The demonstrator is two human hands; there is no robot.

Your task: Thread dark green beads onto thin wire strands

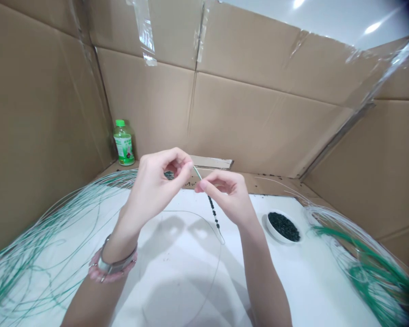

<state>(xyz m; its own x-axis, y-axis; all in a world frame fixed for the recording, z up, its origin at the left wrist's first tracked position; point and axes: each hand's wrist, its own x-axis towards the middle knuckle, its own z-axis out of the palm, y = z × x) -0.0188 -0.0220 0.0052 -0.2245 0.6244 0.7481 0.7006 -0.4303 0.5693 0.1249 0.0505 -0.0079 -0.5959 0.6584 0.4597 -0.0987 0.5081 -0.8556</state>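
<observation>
Between the fingertips of both hands runs a short, thin green strand [197, 173]. My left hand [163, 179] is closed, pinching its upper end between thumb and forefinger. Lower and to the right, my right hand [229, 195] pinches the strand's other end with thumb and fingertips. Below the right fingers hangs a string of small black beads [213, 211], spaced unevenly near the bottom. A fine thread [221, 254] loops out under the beads and trails over the white tabletop. How beads and strand join is hidden by my right fingers.
A white bowl [274, 232] full of small black beads stands right of my right hand. Green and white strands [51, 236] spread along the left; a coiled green bundle [371, 281] lies right. A green-capped bottle [124, 144] stands back left. Cardboard walls [252, 122] enclose the table.
</observation>
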